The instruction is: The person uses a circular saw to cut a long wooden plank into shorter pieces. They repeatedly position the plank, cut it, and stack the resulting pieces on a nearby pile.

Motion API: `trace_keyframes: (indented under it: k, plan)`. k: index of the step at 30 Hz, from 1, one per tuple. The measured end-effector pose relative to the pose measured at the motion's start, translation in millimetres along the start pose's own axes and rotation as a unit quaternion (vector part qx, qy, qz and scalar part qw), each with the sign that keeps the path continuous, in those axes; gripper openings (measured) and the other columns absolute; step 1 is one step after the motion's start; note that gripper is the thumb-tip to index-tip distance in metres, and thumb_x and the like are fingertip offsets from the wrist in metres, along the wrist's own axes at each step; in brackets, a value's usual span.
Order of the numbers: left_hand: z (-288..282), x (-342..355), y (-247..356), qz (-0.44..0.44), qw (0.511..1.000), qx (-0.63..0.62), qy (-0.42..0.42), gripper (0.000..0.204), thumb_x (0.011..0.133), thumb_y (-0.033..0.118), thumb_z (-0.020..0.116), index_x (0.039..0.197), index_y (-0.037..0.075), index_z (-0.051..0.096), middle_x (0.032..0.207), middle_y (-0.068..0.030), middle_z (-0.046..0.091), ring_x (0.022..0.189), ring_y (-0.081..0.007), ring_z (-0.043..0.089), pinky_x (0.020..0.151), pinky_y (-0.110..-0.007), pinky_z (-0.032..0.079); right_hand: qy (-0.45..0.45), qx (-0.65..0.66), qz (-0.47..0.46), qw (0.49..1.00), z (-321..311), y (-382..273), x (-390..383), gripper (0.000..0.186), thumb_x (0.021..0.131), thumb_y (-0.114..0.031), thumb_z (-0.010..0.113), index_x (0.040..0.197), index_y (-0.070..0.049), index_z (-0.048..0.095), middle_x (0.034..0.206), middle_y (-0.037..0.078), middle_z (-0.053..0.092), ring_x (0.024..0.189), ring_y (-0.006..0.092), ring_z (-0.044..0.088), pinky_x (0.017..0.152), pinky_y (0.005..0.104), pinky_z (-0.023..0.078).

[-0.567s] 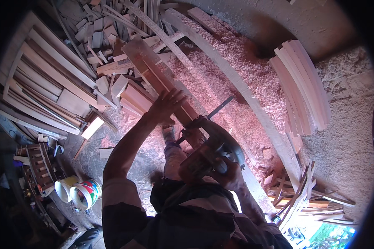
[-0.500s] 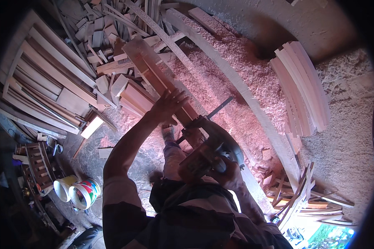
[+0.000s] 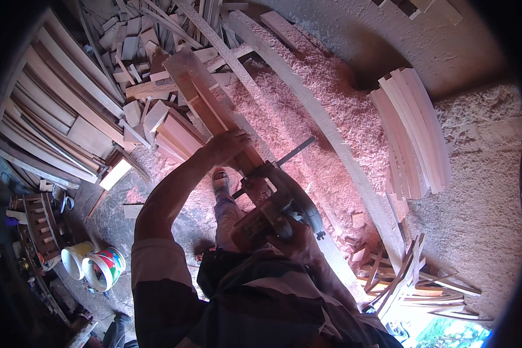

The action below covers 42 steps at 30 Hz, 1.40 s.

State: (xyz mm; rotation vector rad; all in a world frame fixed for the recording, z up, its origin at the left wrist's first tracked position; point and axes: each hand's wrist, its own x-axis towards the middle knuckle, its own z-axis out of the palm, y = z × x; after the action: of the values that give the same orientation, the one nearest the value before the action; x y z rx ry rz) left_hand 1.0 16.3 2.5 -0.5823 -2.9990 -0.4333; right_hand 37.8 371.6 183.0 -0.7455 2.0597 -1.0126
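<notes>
Left hand (image 3: 231,146) bent over a long, straight-edged wooden beam (image 3: 206,109), fingers curled on its upper face; reddish-brown grain, a pale strip along its length. Right hand (image 3: 297,239) closed round the handle of a power saw (image 3: 255,227), bulky dark body with a rounded guard, sitting at the beam's near end. A thin, straight metal bar (image 3: 296,152) juts out sideways from the saw.

Beyond the beam, a curved plank (image 3: 322,116), pale and rough-faced, arcs across fluffy, pinkish shavings (image 3: 348,104). Further right, a stack of smooth curved slats (image 3: 414,130). Upper left, blocky offcuts (image 3: 132,47) in a jumble. Lower left, two round buckets (image 3: 120,262), one brightly patterned.
</notes>
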Motion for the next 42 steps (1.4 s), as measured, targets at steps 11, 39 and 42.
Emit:
trace_keyframes:
  k: [11, 39, 42]
  plan:
    - [-19.9, 5.6, -11.7, 0.01, 0.998, 0.019, -0.063, 0.086, 0.057, 0.025, 0.093, 0.131, 0.008, 0.055, 0.139, -0.011, 0.057, 0.136, -0.0284, 0.049, 0.116, -0.037, 0.042, -0.008, -0.006, 0.007, 1.0, 5.1, 6.5, 14.4, 0.058, 0.081, -0.018, 0.075, 0.135, -0.004, 0.057, 0.105, 0.026, 0.071, 0.104, 0.039, 0.07, 0.084, 0.045, 0.056]
    - [-35.2, 2.8, -92.8, 0.001, 0.997, 0.059, -0.039, 0.077, 0.054, 0.029, 0.092, 0.12, 0.006, 0.059, 0.124, -0.0066, 0.061, 0.124, -0.0247, 0.056, 0.106, -0.035, 0.048, 0.002, -0.027, 0.005, 1.0, 21.3, -25.7, 92.8, 0.062, 0.081, -0.019, 0.078, 0.137, -0.002, 0.057, 0.108, 0.022, 0.073, 0.105, 0.0333, 0.072, 0.087, 0.0406, 0.056]
    - [-35.0, 1.8, -104.0, -0.006, 0.995, 0.078, -0.062, 0.07, 0.059, 0.024, 0.088, 0.12, 0.006, 0.059, 0.124, -0.0061, 0.061, 0.124, -0.0239, 0.056, 0.105, -0.034, 0.049, 0.006, -0.027, -0.011, 1.0, 23.0, -28.8, 102.2, 0.063, 0.081, -0.018, 0.077, 0.138, -0.002, 0.057, 0.108, 0.021, 0.073, 0.105, 0.0335, 0.072, 0.087, 0.0407, 0.056]
